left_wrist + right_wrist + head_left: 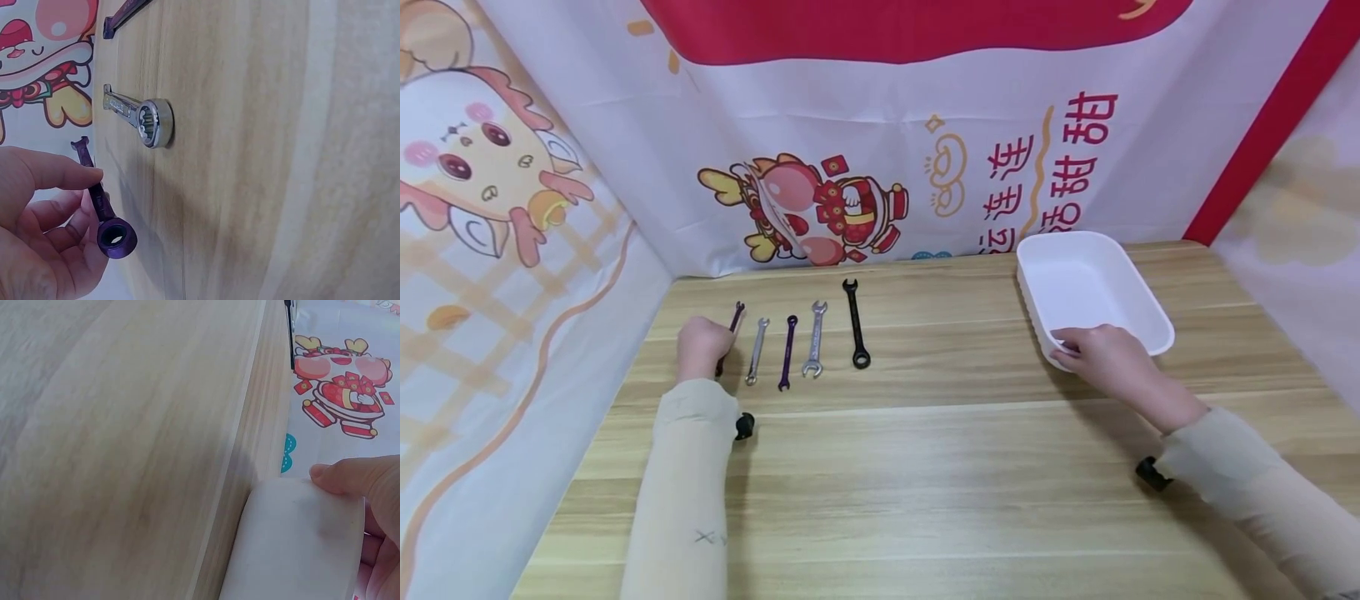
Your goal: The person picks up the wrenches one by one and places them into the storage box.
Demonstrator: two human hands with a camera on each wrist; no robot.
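My left hand [703,340] pinches a small purple combination wrench [100,197] between thumb and fingers at the left end of a row of wrenches. In the left wrist view its ring end points toward the camera, and its shadow falls on the wood beside it. Just right of that hand lies a small silver wrench [757,350]. On the right side, my right hand [1105,354] grips the near left corner of a white plastic tub [1093,287], thumb at the rim [312,487]. Bare inner floor shows in the tub.
Further along the row lie another purple wrench [787,352], a larger silver wrench [816,340] and a black wrench [856,325]. A printed cloth [850,108] hangs behind the wooden table [925,483], with more printed cloth [490,333] along the left side.
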